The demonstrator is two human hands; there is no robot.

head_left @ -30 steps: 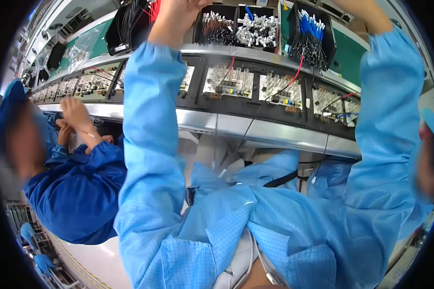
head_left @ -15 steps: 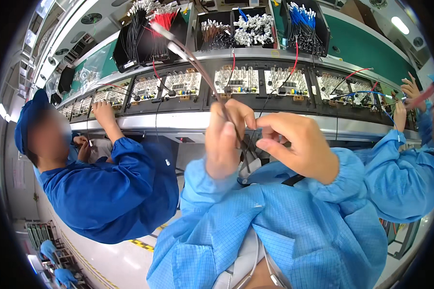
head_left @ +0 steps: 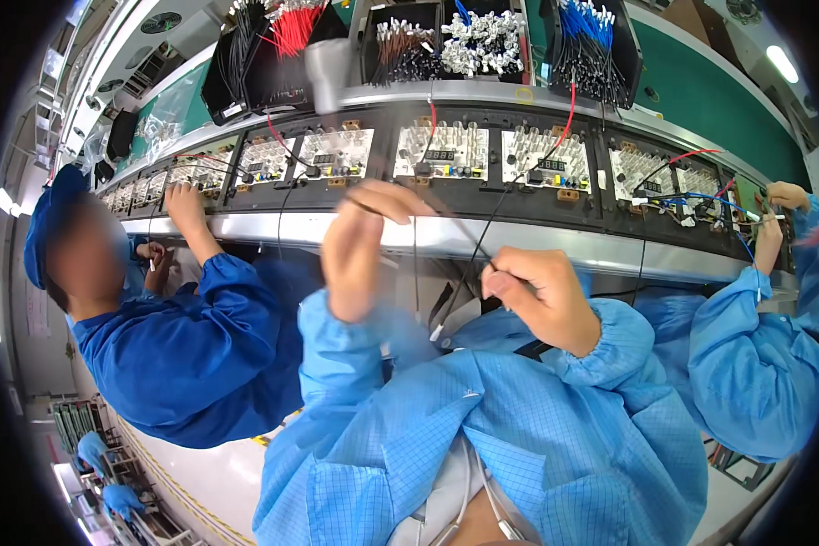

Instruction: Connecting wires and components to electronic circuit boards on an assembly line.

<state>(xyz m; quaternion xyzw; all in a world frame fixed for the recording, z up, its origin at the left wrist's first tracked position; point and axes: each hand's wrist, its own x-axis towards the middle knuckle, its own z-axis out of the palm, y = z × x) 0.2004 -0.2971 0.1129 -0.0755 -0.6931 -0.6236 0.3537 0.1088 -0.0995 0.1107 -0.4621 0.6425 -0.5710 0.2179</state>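
A thin brown wire (head_left: pixel 460 227) runs slantwise between my two hands, in front of the circuit boards. My left hand (head_left: pixel 359 246), smeared by motion, is closed around the wire. At the wire's lower right end, my right hand (head_left: pixel 546 296) pinches it between thumb and forefinger. Blurred and close to the camera, a whitish connector (head_left: pixel 328 75) stands above my left hand. Another wire end with a small white connector (head_left: pixel 437 332) hangs below, between my sleeves. Behind my hands lies a circuit board (head_left: pixel 441 153) with a digit display and several clear upright parts.
More boards sit in a row of black trays (head_left: pixel 387 196) behind a metal rail (head_left: pixel 291 227). Black bins hold red wires (head_left: pixel 293 29), brown wires (head_left: pixel 405 41), white connectors (head_left: pixel 482 45) and blue wires (head_left: pixel 587 27). Co-workers sit at left (head_left: pixel 182 355) and right (head_left: pixel 746 355).
My hands have drawn apart: the left moved left, the right slightly down. The wire now stretches between them. The whitish connector near the camera has shifted and blurred.
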